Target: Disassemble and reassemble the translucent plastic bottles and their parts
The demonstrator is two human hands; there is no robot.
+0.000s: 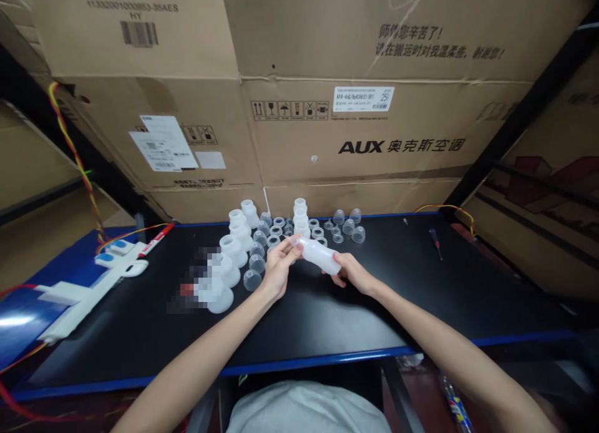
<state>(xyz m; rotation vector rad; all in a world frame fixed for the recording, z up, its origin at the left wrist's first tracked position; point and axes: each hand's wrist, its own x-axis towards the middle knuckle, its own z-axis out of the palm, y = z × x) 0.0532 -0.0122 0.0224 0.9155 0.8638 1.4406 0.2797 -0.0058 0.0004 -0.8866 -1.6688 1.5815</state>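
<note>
A translucent white bottle [319, 256] lies tilted between my two hands, above the middle of the table. My left hand [279, 266] is closed around its upper left end, which the fingers partly hide. At the lower right end, my right hand [350, 273] grips the base with thumb and fingers. Left of my hands stands a row of white bottles [230, 249], with a row of clear dome caps [257, 262] beside it. White rings [276, 231] sit just behind my left hand. Another row of white bottles [300, 213] stands behind the held one.
Clear caps [349, 226] and small clear parts lie at the back, right of centre. A screwdriver [435, 243] rests farther right. On the left are a white power strip [88, 299], a red marker [157, 239] and wires. Cardboard [290, 146] walls the black table's back.
</note>
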